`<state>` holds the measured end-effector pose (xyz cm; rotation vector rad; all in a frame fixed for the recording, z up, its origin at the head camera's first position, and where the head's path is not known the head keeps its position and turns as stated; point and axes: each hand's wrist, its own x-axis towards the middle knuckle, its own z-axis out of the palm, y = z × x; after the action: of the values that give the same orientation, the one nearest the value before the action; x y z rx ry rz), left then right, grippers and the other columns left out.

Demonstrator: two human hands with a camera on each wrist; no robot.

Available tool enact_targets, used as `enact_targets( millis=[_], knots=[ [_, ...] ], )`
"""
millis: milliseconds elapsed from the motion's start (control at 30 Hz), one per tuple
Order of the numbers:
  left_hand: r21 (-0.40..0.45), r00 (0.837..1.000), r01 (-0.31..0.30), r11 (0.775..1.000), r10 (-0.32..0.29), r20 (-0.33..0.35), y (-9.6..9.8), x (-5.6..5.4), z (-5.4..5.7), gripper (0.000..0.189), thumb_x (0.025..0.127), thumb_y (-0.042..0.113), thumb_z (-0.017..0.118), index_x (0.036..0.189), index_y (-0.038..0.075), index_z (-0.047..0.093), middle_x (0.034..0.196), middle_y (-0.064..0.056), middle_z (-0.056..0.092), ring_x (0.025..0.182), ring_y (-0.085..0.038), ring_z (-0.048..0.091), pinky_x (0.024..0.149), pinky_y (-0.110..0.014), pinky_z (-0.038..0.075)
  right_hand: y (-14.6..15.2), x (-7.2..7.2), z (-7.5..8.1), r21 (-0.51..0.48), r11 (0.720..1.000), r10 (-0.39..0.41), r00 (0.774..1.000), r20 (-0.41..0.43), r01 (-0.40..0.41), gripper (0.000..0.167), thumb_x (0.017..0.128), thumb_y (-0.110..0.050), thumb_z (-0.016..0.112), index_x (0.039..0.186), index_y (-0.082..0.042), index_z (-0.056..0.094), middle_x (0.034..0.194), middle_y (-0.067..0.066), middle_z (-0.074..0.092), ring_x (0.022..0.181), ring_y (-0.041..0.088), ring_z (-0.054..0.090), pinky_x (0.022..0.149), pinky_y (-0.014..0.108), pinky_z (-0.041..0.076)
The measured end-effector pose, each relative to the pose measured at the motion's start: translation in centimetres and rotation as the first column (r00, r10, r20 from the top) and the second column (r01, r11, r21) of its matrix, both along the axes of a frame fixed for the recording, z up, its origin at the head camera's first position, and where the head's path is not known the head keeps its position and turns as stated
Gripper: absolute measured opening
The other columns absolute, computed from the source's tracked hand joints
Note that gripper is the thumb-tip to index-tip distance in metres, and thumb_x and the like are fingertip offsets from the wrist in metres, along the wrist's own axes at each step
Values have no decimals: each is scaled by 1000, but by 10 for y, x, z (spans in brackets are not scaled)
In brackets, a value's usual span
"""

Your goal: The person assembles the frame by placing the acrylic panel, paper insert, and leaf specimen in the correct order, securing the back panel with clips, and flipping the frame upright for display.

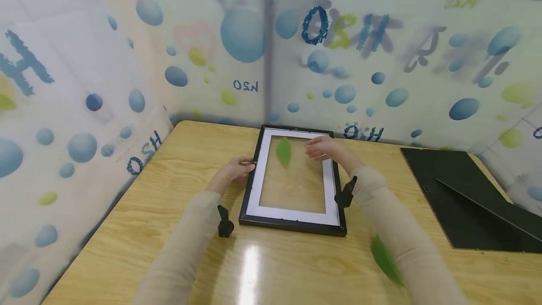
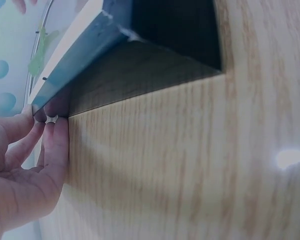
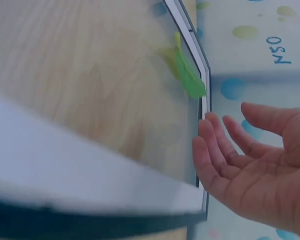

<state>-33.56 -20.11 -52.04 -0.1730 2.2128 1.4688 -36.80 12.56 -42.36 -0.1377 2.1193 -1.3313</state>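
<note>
- Frame [image 1: 292, 226] lies face-on to the viewer on the worktop [image 1: 203, 154]; one green leaf [image 1: 283, 151] sits upper left inside its white mat [image 1: 260, 168].
- Step in hand, my reading: placing leaves within the frame; next move probably calls for small position tweaks, frame steadied.
- Left hand [image 1: 237, 168]: thumb and fingers nearly closed, pinching the frame's left edge.
- Right hand [image 1: 328, 148]: fingers loosely bent, well parted from thumb, holding nothing, above the mat's upper right.
- Outward: second leaf [image 1: 384, 259] near right forearm; black backing board [image 1: 440, 201] far right.
</note>
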Motion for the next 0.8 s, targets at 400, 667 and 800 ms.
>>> enact_targets(
  millis=[400,667,800],
  knots=[
    [-68,996,-30,997,36,77,38,71,114,49,98,15,42,143,5,26,145,-21,31,128,-31,40,103,-41,40,49,81,61,170,978,122,993,-2,-120,46,96,-25,45,130,6,36,123,22,53,102,21,56,97,39,45],
    [-33,996,-42,999,44,73,33,68,106,50,96,18,47,142,8,31,142,-19,35,126,-28,43,102,-38,42,77,102,62,234,962,147,989,-3,-142,47,95,-25,48,129,7,39,122,23,56,106,25,57,95,38,48],
    [10,999,-22,1000,22,48,20,39,64,51,92,23,55,139,13,38,136,-15,44,117,-22,51,95,-36,47,91,113,63,250,950,185,982,23,-185,47,94,-25,50,127,7,42,122,23,55,106,25,56,95,38,47]
  ],
)
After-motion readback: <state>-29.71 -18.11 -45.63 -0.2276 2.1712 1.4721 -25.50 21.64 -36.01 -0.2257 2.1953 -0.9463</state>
